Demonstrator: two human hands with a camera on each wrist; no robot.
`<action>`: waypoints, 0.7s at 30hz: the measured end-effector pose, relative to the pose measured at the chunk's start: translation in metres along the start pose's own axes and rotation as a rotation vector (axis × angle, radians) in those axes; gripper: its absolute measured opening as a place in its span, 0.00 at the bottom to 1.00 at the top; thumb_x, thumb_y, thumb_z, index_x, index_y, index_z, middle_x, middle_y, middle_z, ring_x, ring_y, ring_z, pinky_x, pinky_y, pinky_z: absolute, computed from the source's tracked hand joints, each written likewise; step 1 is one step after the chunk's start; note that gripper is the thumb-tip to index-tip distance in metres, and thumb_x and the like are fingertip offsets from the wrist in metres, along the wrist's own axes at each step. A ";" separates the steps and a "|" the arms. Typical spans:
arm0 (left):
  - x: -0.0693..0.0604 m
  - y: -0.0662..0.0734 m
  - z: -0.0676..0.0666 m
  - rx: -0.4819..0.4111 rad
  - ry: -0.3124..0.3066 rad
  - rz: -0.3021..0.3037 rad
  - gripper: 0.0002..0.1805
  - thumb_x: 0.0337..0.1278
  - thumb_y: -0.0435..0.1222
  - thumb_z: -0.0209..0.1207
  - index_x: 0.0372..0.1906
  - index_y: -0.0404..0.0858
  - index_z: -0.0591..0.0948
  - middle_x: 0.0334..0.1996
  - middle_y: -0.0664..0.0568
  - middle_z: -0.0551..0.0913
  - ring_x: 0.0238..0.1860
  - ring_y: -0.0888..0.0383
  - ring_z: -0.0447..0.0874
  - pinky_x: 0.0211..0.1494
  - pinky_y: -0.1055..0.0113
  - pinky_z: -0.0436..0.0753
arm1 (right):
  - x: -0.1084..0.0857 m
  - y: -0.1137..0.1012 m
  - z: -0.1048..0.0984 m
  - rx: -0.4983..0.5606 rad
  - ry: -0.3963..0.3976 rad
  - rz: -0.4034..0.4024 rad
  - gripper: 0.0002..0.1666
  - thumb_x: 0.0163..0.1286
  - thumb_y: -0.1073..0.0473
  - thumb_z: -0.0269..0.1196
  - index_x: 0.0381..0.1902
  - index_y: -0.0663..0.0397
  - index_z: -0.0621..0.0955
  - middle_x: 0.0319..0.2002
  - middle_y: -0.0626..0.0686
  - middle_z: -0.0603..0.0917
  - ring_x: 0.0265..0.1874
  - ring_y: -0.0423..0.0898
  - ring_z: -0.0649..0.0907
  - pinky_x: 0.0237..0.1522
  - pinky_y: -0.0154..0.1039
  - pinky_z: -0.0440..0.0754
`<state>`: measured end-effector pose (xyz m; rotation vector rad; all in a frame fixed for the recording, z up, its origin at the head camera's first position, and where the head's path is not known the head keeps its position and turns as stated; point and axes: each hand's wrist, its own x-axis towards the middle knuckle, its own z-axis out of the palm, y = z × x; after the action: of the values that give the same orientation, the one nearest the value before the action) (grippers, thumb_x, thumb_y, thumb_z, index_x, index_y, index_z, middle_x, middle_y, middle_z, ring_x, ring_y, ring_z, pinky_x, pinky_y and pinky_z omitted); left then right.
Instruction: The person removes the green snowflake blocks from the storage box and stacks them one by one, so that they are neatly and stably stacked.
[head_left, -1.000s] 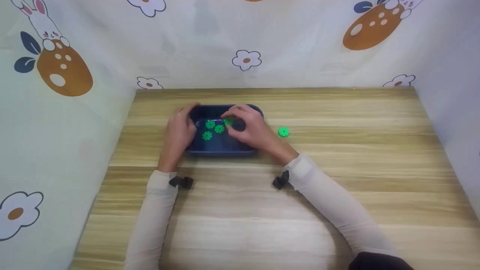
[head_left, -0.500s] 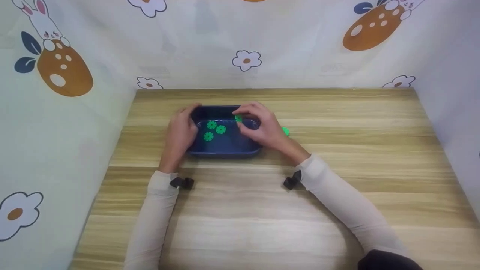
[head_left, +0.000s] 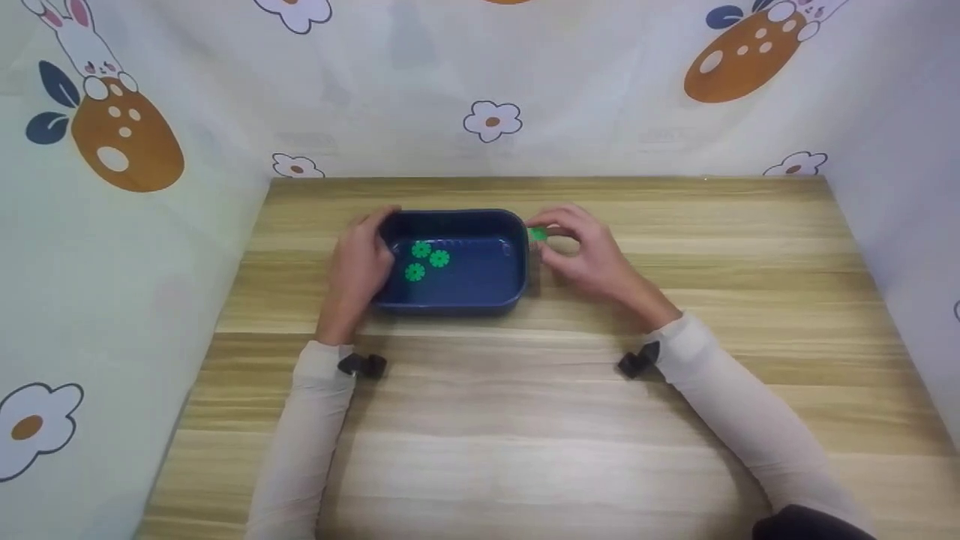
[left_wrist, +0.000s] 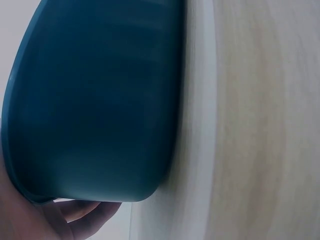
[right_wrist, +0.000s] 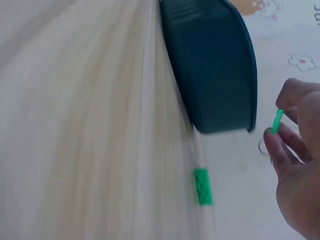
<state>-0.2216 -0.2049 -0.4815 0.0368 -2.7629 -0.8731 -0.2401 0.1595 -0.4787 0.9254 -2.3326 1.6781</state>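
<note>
A dark blue rectangular tray (head_left: 480,279) stands on the table, with several-notched green plastic discs lying apart at the left of its floor; one is the nearest disc (head_left: 415,272). My left hand (head_left: 355,262) grips the tray's left end, thumb inside the wall and fingers outside. Just past the right end, my right hand (head_left: 589,251) pinches another green notched disc (right_wrist: 277,121) between thumb and fingertips, raised above the table. A small green stack (right_wrist: 203,186) sits on the table below that hand in the right wrist view; the hand hides it in the head view.
The wood-grain table (head_left: 480,420) extends around the tray. A pale cloth (head_left: 405,97) with flowers and rabbits hangs behind and at the left side. Black wrist cameras (head_left: 364,365) are strapped at both cuffs.
My right hand has lifted one green disc from inside the tray and carried it right, over the rim, to beside the tray. The left hand stays on the tray.
</note>
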 end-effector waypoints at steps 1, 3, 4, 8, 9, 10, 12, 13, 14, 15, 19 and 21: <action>0.000 0.000 0.000 -0.001 0.004 0.003 0.33 0.68 0.25 0.51 0.72 0.51 0.82 0.65 0.38 0.84 0.61 0.38 0.85 0.58 0.39 0.86 | -0.001 0.002 -0.004 -0.013 -0.001 0.007 0.18 0.68 0.73 0.70 0.55 0.62 0.89 0.57 0.58 0.87 0.59 0.50 0.84 0.63 0.47 0.87; 0.000 0.000 0.000 -0.002 0.012 0.009 0.33 0.66 0.24 0.51 0.71 0.51 0.82 0.64 0.37 0.85 0.58 0.38 0.85 0.55 0.39 0.86 | -0.003 0.004 -0.012 -0.042 -0.009 0.018 0.18 0.68 0.73 0.69 0.55 0.63 0.89 0.56 0.57 0.88 0.59 0.49 0.84 0.63 0.44 0.87; -0.001 0.000 0.000 -0.004 0.016 0.012 0.34 0.65 0.24 0.50 0.71 0.51 0.83 0.63 0.37 0.86 0.57 0.38 0.85 0.53 0.38 0.85 | -0.004 0.005 -0.016 -0.055 -0.017 0.023 0.17 0.68 0.73 0.69 0.55 0.63 0.89 0.56 0.57 0.88 0.58 0.49 0.85 0.63 0.43 0.87; -0.001 0.000 0.000 -0.010 0.021 0.011 0.34 0.65 0.24 0.50 0.71 0.51 0.83 0.63 0.37 0.85 0.55 0.38 0.85 0.51 0.39 0.85 | -0.008 0.007 -0.031 -0.106 -0.075 0.046 0.18 0.69 0.72 0.69 0.55 0.59 0.89 0.56 0.54 0.88 0.58 0.48 0.85 0.64 0.41 0.86; -0.001 0.000 0.000 -0.012 0.021 0.010 0.33 0.65 0.24 0.50 0.71 0.51 0.83 0.63 0.37 0.85 0.56 0.38 0.85 0.51 0.39 0.85 | -0.009 0.007 -0.034 -0.120 -0.093 0.050 0.18 0.68 0.72 0.70 0.55 0.58 0.89 0.56 0.54 0.89 0.58 0.48 0.86 0.63 0.42 0.87; -0.001 0.000 0.000 -0.012 0.021 0.009 0.33 0.66 0.24 0.50 0.71 0.51 0.83 0.63 0.37 0.85 0.56 0.38 0.85 0.51 0.39 0.85 | -0.011 0.007 -0.036 -0.136 -0.114 0.054 0.18 0.68 0.71 0.70 0.55 0.58 0.89 0.56 0.54 0.89 0.58 0.49 0.86 0.63 0.44 0.87; -0.001 0.000 0.000 -0.013 0.022 0.012 0.33 0.66 0.24 0.50 0.71 0.51 0.83 0.63 0.37 0.85 0.56 0.38 0.85 0.53 0.38 0.85 | -0.013 0.008 -0.041 -0.172 -0.156 0.063 0.18 0.68 0.71 0.71 0.56 0.59 0.88 0.56 0.56 0.89 0.58 0.51 0.86 0.63 0.46 0.87; 0.000 -0.001 0.000 -0.012 0.022 0.013 0.32 0.67 0.25 0.50 0.70 0.51 0.83 0.63 0.37 0.86 0.57 0.38 0.85 0.53 0.38 0.85 | -0.014 0.008 -0.042 -0.188 -0.178 0.069 0.19 0.68 0.71 0.71 0.56 0.60 0.88 0.56 0.56 0.89 0.58 0.52 0.87 0.63 0.47 0.87; 0.000 -0.001 0.000 -0.012 0.023 0.015 0.32 0.67 0.25 0.50 0.70 0.50 0.83 0.63 0.37 0.86 0.57 0.38 0.85 0.54 0.38 0.85 | -0.015 0.009 -0.044 -0.205 -0.199 0.076 0.19 0.68 0.71 0.71 0.57 0.61 0.88 0.56 0.57 0.89 0.58 0.53 0.87 0.63 0.49 0.87; 0.000 -0.001 0.000 -0.010 0.024 0.017 0.32 0.67 0.25 0.50 0.70 0.50 0.83 0.62 0.37 0.86 0.57 0.38 0.85 0.54 0.38 0.84 | -0.015 0.009 -0.045 -0.222 -0.220 0.084 0.19 0.69 0.71 0.71 0.57 0.62 0.87 0.57 0.58 0.90 0.59 0.54 0.87 0.63 0.50 0.87; 0.000 -0.001 0.000 -0.011 0.020 0.016 0.32 0.67 0.25 0.50 0.71 0.51 0.83 0.63 0.37 0.86 0.58 0.38 0.85 0.54 0.38 0.85 | -0.017 0.011 -0.047 -0.281 -0.297 0.123 0.20 0.69 0.69 0.71 0.59 0.62 0.87 0.58 0.58 0.90 0.59 0.55 0.88 0.62 0.52 0.87; 0.000 0.000 0.000 -0.014 0.018 0.013 0.32 0.67 0.25 0.50 0.71 0.51 0.83 0.63 0.37 0.86 0.59 0.38 0.85 0.54 0.38 0.85 | -0.018 0.012 -0.047 -0.301 -0.328 0.134 0.20 0.70 0.68 0.72 0.59 0.61 0.87 0.57 0.57 0.91 0.58 0.55 0.88 0.62 0.52 0.87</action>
<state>-0.2217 -0.2053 -0.4817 0.0238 -2.7374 -0.8846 -0.2442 0.2112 -0.4787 1.0674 -2.8155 1.2363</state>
